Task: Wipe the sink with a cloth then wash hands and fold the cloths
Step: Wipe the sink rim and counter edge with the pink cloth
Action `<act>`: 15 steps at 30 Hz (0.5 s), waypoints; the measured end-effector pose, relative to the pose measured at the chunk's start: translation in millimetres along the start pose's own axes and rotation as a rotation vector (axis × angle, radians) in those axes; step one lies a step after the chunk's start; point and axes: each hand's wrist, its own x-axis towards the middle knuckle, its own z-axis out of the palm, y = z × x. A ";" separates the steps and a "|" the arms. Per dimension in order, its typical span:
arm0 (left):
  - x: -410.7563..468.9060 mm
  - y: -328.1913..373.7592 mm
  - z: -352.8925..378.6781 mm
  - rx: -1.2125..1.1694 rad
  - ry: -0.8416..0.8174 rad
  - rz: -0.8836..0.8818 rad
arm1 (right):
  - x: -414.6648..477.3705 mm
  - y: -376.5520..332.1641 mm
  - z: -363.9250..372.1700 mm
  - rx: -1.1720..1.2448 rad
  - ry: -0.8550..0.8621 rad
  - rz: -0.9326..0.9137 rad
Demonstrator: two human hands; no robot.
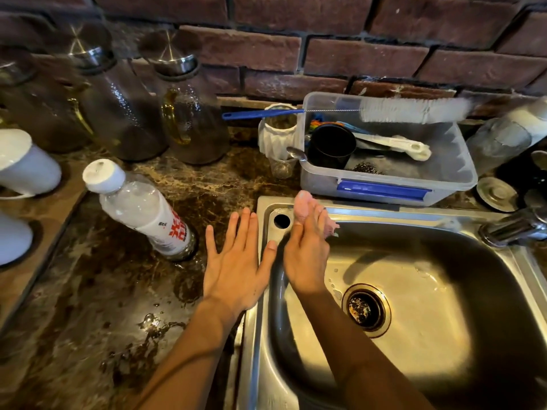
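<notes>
A steel sink [414, 211] fills the lower right, its drain [366, 309] at the basin's middle and soap foam on the basin floor. My right hand [306, 255] presses a small pink cloth [303, 207] against the sink's back-left corner, beside the round overflow hole [281, 221]. The cloth pokes out past my fingertips and to the right of them. My left hand [236, 264] lies flat, fingers spread, on the wet marble counter [88, 291] at the sink's left rim, its thumb on the rim.
A capped plastic bottle [145, 211] stands left of my left hand. Behind the sink sits a clear tub [461, 179] with a bottle brush [384, 112], a black cup and a scourer. Glass jars [189, 113] line the brick wall. The tap [515, 226] is at the right.
</notes>
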 end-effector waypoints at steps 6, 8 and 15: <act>-1.5 0.9 -1.0 -0.059 0.027 -0.001 | -1.7 -6.8 -0.9 -0.058 -0.087 -0.059; -1.3 1.2 -2.4 -0.047 0.015 0.000 | -2.0 -7.5 -0.9 -0.061 -0.085 -0.087; -16.4 -25.2 -5.8 0.015 0.014 0.132 | 3.2 -4.9 -15.5 -0.061 -0.190 -0.081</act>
